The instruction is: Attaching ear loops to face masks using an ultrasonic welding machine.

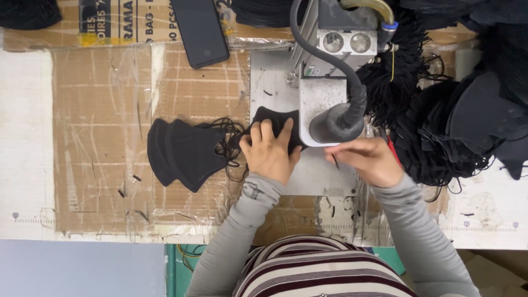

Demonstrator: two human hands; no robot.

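Note:
My left hand point(269, 149) lies flat on a black face mask point(269, 115), pressing it onto the grey metal plate point(269, 77) beside the round press head point(329, 126) of a small bench machine. My right hand point(367, 160) sits just right of the press head, fingers pinched on a thin black ear loop cord point(335, 161). A stack of finished black masks point(181, 151) with tangled loops lies to the left of my left hand on the taped cardboard.
A large heap of black masks and cords point(456, 121) fills the right side. A dark phone point(201, 30) lies at the back on a cardboard box. The machine body point(341, 44) with a black hose stands behind the plate. The table's front edge runs below my arms.

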